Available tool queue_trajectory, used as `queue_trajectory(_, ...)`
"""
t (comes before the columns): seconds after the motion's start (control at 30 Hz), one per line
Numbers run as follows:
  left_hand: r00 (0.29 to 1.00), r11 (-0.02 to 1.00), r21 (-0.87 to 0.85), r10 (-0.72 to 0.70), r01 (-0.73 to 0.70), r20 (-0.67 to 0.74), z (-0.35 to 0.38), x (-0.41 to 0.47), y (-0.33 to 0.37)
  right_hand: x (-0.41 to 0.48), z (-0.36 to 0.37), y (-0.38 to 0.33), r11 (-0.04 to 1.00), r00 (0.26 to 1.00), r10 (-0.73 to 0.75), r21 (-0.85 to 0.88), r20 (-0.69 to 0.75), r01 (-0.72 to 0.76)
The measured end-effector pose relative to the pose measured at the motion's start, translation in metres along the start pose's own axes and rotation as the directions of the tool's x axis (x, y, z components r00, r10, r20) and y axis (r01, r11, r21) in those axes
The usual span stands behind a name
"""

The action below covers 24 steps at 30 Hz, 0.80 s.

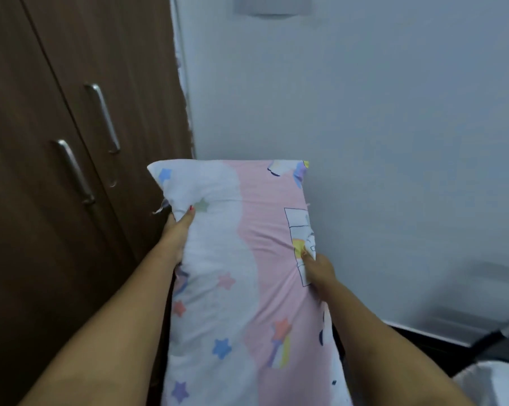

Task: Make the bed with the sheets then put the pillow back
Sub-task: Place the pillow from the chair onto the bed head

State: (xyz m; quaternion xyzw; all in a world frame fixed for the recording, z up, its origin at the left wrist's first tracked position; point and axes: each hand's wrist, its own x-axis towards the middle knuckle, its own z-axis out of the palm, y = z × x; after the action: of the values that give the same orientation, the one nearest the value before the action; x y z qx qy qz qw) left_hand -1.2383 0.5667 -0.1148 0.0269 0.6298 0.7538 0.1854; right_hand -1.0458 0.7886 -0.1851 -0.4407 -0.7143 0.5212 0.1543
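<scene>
Head view: the pillow is held up lengthwise between wardrobe and wall — left hand and right hand each keep a grip clasped on one side edge — likely so it carries without sagging.

Soft printed cloth pillow, matt wood-grain wardrobe, brushed metal handles, smooth matt wall

The wardrobe crowds the pillow's left; open room lies right before the wall.
</scene>
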Motion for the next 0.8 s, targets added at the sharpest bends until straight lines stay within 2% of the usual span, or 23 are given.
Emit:
queue_trajectory(0.1,0.999,0.992,0.124,0.021,-0.027,0.048,0.044,-0.014,0.000,-0.028,-0.033,0.028,0.990,0.990,0.097,0.114,-0.103,-0.085)
queue_trajectory(0.23,0.993,0.955,0.283,0.056,-0.084,0.108,0.112,-0.029,-0.022,-0.052,-0.092,0.063,0.972,0.957,0.192,0.175,-0.216,-0.155)
queue_trajectory(0.4,0.959,0.880,0.455,0.002,-0.135,0.282,0.232,-0.065,-0.067,-0.078,-0.178,0.127,0.907,0.854,0.372,0.336,-0.364,-0.252)
queue_trajectory(0.5,0.919,0.831,0.510,0.005,-0.223,0.394,0.319,-0.127,-0.081,-0.094,-0.237,0.165,0.858,0.777,0.465,0.431,-0.424,-0.279)
queue_trajectory(0.63,0.841,0.770,0.569,-0.081,-0.288,0.536,0.446,-0.203,-0.120,-0.116,-0.334,0.222,0.801,0.659,0.564,0.525,-0.498,-0.288)
queue_trajectory(0.8,0.699,0.719,0.571,-0.166,-0.398,0.696,0.568,-0.314,-0.168,-0.155,-0.443,0.294,0.698,0.537,0.681,0.661,-0.497,-0.274)
